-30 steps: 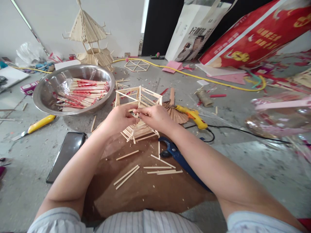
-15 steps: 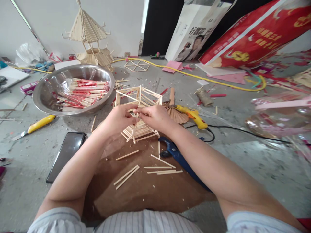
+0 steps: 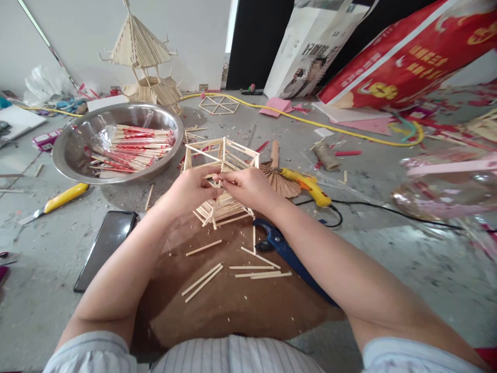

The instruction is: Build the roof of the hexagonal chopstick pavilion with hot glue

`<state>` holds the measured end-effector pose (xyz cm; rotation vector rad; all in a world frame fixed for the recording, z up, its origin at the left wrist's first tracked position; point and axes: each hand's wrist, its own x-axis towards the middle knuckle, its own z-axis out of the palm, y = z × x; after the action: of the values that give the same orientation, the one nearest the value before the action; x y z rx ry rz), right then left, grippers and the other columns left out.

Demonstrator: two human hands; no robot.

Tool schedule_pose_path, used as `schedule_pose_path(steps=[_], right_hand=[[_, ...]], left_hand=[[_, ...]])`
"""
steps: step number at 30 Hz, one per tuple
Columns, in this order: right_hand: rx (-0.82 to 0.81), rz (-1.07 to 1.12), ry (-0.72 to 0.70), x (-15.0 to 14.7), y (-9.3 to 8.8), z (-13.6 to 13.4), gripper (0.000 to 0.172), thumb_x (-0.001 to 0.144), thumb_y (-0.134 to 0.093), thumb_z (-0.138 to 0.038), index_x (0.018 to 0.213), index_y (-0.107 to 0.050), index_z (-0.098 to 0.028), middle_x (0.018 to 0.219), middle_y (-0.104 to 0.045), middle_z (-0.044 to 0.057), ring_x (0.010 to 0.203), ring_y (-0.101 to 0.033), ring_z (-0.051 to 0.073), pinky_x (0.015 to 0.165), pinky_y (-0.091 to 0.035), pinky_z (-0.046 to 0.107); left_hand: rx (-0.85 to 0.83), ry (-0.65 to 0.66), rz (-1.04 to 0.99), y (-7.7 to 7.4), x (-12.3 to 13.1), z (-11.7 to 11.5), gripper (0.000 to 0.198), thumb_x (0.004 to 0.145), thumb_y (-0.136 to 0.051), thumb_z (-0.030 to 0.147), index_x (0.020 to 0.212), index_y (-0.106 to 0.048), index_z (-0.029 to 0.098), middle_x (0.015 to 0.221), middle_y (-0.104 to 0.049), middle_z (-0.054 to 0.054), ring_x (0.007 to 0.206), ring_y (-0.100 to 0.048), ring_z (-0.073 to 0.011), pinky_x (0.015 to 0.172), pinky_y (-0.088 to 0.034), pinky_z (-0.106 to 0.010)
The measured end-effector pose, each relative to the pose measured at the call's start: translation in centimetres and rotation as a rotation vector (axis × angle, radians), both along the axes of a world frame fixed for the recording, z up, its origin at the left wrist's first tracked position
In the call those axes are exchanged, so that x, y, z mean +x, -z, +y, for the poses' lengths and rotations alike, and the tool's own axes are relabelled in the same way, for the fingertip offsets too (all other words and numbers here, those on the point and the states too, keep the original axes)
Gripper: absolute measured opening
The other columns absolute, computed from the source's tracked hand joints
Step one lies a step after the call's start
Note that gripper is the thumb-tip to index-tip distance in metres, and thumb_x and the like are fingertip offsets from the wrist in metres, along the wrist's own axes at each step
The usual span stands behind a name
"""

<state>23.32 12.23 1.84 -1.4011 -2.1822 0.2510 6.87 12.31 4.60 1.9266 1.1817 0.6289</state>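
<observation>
A many-sided frame of thin wooden sticks [image 3: 222, 211] stands in the middle of the work area, with a dense layer of sticks low inside it. My left hand [image 3: 193, 190] is closed at its near side, thumb and fingers pinching around a near upright. From the other side my right hand [image 3: 249, 187] pinches the same spot, its fingertips almost meeting the left ones. The fingers hide the exact joint they hold. Several loose sticks [image 3: 202, 283] lie on the brown board [image 3: 248, 318] in front of the frame.
A steel basin [image 3: 176, 140] of wrapped chopsticks stands left. Around lie a yellow utility knife [image 3: 66, 198], a phone [image 3: 105, 252], a blue-handled cutter [image 3: 297, 263], a yellow glue gun [image 3: 310, 187] with black cord and a paper fan [image 3: 285, 182]. A stick pagoda [image 3: 140, 46] stands behind.
</observation>
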Motion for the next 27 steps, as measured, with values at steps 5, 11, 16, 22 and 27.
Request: schedule_pose_path(steps=[5,11,16,22,27], right_hand=[[0.003,0.031,-0.023,0.00,0.10,0.07,0.029,0.079,-0.048,-0.020,0.100,-0.068,-0.026,0.093,-0.070,0.001,0.085,-0.065,0.018,0.070,-0.046,0.027],[-0.002,0.033,-0.022,0.08,0.05,0.00,0.029,0.079,-0.048,-0.019,0.099,-0.068,-0.027,0.093,-0.070,0.000,0.085,-0.065,0.017,0.071,-0.047,0.028],[-0.011,0.007,-0.004,-0.04,-0.14,-0.04,0.029,0.079,-0.049,-0.020,0.101,-0.067,-0.026,0.094,-0.070,0.002,0.087,-0.065,0.018,0.072,-0.047,0.027],[-0.013,0.010,-0.006,-0.05,-0.20,-0.05,0.029,0.079,-0.049,-0.020,0.101,-0.067,-0.025,0.096,-0.070,0.002,0.088,-0.065,0.018,0.073,-0.047,0.028],[-0.022,0.017,-0.007,-0.05,-0.23,-0.13,0.029,0.079,-0.049,-0.020,0.102,-0.067,-0.024,0.096,-0.069,0.003,0.088,-0.065,0.019,0.072,-0.047,0.028]], left_hand=[[-0.028,-0.034,0.011,-0.14,0.09,-0.17,0.057,0.068,-0.060,0.018,0.123,-0.048,0.013,0.054,-0.056,0.003,0.050,-0.048,-0.0072,0.050,-0.035,-0.018],[-0.054,-0.060,0.031,-0.40,0.13,-0.30,0.054,0.067,-0.061,0.019,0.120,-0.049,0.011,0.057,-0.059,0.002,0.052,-0.050,-0.0083,0.050,-0.036,-0.018],[0.017,-0.003,0.066,-0.35,0.10,-0.11,0.035,0.068,-0.059,0.022,0.102,-0.061,0.013,0.054,-0.055,0.003,0.045,-0.043,-0.0058,0.045,-0.029,-0.018],[0.034,0.001,0.081,-0.50,0.11,-0.19,0.034,0.069,-0.058,0.021,0.102,-0.062,0.014,0.054,-0.054,0.004,0.045,-0.042,-0.0054,0.046,-0.029,-0.018],[0.018,0.003,0.087,-0.58,0.11,-0.17,0.035,0.068,-0.058,0.021,0.102,-0.062,0.014,0.052,-0.052,0.004,0.044,-0.039,-0.0053,0.044,-0.027,-0.017]])
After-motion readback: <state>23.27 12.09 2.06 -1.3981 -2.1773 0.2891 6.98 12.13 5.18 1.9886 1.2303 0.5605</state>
